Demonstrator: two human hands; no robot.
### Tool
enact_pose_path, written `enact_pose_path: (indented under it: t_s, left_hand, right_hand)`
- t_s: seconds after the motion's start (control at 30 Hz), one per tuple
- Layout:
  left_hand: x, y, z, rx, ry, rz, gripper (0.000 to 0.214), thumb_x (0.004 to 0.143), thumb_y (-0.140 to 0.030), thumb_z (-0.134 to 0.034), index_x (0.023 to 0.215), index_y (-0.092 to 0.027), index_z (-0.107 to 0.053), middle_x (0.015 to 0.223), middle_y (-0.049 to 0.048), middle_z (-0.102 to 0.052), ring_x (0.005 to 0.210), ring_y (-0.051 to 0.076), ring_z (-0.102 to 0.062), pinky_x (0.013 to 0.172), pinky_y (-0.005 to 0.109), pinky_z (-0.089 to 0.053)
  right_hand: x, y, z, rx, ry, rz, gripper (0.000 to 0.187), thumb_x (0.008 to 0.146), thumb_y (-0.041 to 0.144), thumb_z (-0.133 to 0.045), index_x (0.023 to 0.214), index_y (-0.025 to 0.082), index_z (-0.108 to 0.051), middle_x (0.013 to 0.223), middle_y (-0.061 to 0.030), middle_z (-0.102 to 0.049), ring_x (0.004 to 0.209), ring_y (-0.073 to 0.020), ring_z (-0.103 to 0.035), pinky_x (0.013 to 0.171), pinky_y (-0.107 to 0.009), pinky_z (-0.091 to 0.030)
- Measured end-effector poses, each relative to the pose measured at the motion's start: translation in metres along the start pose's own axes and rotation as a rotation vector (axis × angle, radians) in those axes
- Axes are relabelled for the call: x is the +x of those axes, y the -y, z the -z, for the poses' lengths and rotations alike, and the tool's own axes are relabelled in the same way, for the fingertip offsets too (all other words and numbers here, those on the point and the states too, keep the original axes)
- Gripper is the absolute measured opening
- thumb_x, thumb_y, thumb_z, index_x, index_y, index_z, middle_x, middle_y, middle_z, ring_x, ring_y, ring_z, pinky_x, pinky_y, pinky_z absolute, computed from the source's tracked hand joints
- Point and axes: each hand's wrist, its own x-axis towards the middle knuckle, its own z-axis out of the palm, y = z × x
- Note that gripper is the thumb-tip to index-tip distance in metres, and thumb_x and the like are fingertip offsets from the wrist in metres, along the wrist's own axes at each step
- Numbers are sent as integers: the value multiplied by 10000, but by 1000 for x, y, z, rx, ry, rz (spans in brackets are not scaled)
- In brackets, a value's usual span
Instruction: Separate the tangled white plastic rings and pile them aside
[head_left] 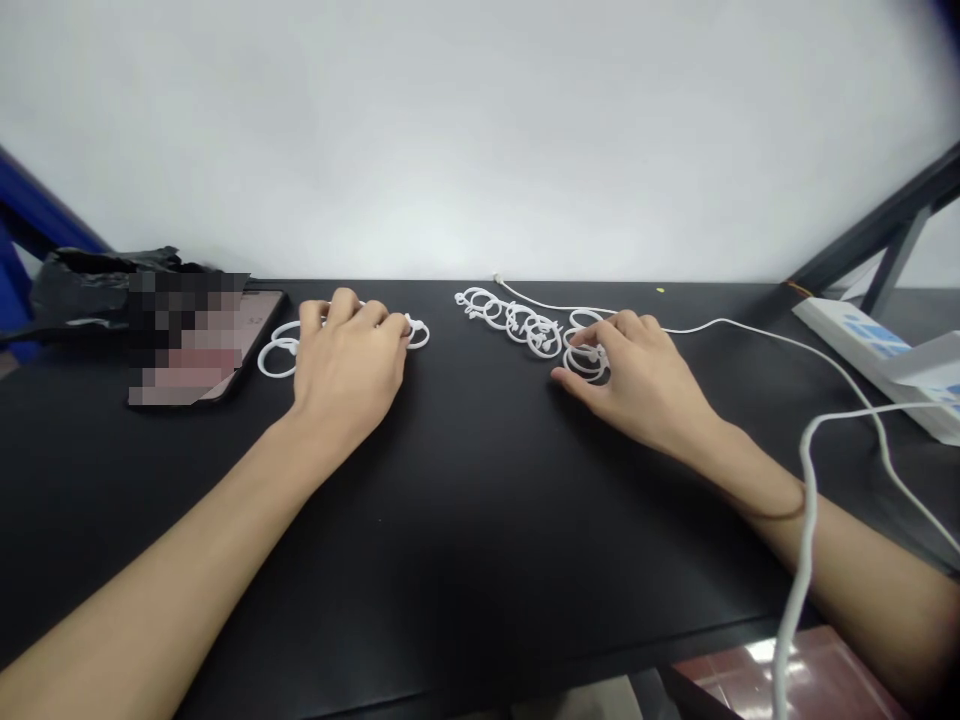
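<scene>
Several white plastic rings with small knobs lie in a loose row on the black table. My left hand (349, 360) rests palm down over the rings at the left (277, 358), its fingers slightly bent and a little apart. The fingertips and whatever is under them are partly hidden. At the right end of the row, my right hand (637, 375) reaches over another bunch of rings (585, 362). Its thumb and forefinger are apart around them, and the other fingers are bent. Between the hands lies a middle cluster of rings (517, 322), touched by neither hand.
A phone (247, 340), partly blurred out, lies at the left beside a crumpled black plastic bag (90, 285). A white cable (720, 322) runs along the back and down past my right arm. At the right is a white-and-blue box (885, 350). A pale wall (480, 140) rises behind the table (450, 500).
</scene>
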Motion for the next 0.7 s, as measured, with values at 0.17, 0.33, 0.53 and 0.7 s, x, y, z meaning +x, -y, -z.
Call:
enact_pose_path:
  t_s: [0.17,0.33,0.53,0.7]
  left_hand:
    - [-2,-3,2,21,2,30,304,947,-283,-421,963,-169,-702,928,137,-685,1008,362,-536,863,530,-365]
    - [-2,-11,5,-72,-7,22,288,948,-305,-447,970,-168,-700,935,131,-682,1051,359,-526,907,532,-332]
    - [-5,-32,10,-189,-24,-203,264,966,-315,-458,983,-177,-683,969,76,-693,967,293,-539,880,474,-379]
    - [-8,-49,15,-396,-37,-318,258,975,-283,-459,1089,-159,-654,1023,77,-677,951,248,-543,874,420,-420]
  right_hand:
    - [0,-4,0,-27,19,-7,544,802,558,-640,1159,150,-606,1051,-139,-616,1023,-334,-554,920,-476,-461]
    - [0,-3,0,17,77,-51,524,817,466,-649,1234,159,-571,1102,-133,-614,1057,-330,-579,910,-467,-492]
    - [0,2,4,159,18,0,521,820,310,-666,1294,156,-514,1084,-118,-621,1035,-293,-591,911,-440,-512]
    - [-5,15,13,401,-58,168,593,832,268,-667,1366,183,-422,1139,-116,-594,1025,-251,-602,894,-415,-529]
